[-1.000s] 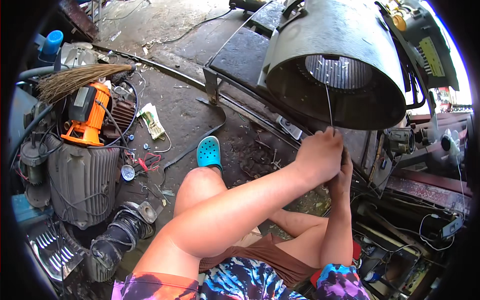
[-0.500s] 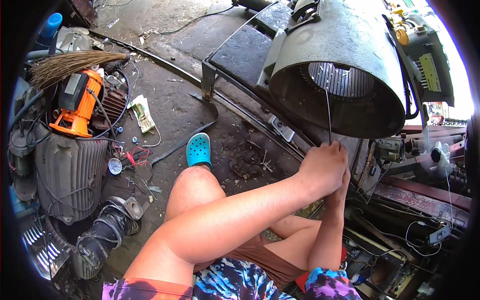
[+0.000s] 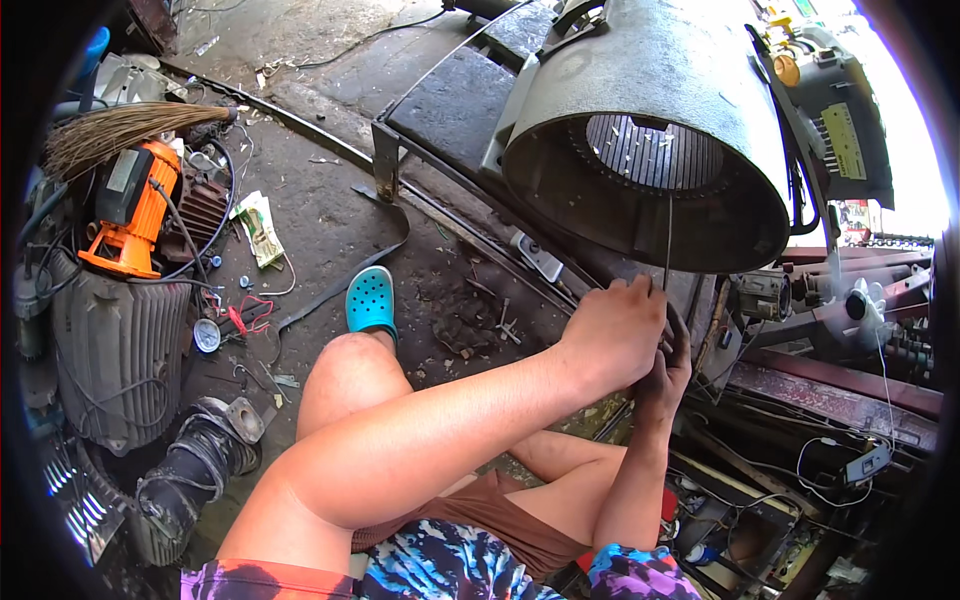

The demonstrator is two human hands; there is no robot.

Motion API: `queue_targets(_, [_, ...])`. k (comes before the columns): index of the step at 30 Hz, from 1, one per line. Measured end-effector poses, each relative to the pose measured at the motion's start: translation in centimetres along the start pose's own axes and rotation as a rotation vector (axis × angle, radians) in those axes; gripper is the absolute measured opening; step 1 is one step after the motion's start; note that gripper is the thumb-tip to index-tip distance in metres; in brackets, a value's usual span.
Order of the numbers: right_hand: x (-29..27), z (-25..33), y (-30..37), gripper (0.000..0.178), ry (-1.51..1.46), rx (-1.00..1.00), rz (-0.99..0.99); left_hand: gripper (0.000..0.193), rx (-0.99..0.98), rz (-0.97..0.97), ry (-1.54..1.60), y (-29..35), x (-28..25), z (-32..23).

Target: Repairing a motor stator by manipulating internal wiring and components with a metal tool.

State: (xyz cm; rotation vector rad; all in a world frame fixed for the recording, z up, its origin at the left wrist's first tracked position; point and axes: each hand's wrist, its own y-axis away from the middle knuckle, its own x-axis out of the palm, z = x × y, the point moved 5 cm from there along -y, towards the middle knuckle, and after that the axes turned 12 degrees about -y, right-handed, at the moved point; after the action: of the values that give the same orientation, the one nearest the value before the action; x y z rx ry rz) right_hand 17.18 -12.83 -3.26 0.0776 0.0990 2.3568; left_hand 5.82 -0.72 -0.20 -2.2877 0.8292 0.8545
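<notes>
One rod (image 3: pixel 669 232), pinched by the left hand (image 3: pixel 615 325), already crosses the mouth of the drum (image 3: pixel 650 75) above that grip. Whether the right hand (image 3: pixel 672 375) (half hidden) grips, and what's left, I cannot tell.

Head fisheye, near, facing down toward cylinder (image 3: pixel 650 85).

A straw broom (image 3: pixel 135 132) lies near an orange motor (image 3: pixel 145 205) and a grey finned housing (image 3: pixel 122 365).

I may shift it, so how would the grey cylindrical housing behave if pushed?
The cylindrical housing is probably heavy, given its bulk and slotted core. Its round wall looks stiff. The flat bracket along its left side might resist rolling.
</notes>
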Motion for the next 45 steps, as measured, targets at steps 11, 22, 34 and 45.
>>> queue_targets(11, [-2.1, -0.7, -0.6, 0.060, 0.023, 0.067, -0.058, 0.021, -0.193, 0.191, 0.200, -1.5, 3.5, 0.4])
queue_targets(22, [-2.5, -2.1, -0.9, 0.053, 0.101, -0.071, -0.042, 0.025, -0.379, 0.328, 0.455, -3.7, 5.8, 1.0])
queue_targets(34, [-2.6, -3.1, -1.0, 0.048, 0.033, -0.018, -0.153, 0.026, -0.409, 0.370, 0.461, -3.6, 5.9, 1.3])
queue_targets(45, [-2.3, -0.5, -0.7, 0.051, 0.052, 0.086, -0.103, 0.026, -0.402, 0.368, 0.531, -3.1, 6.3, 1.2])
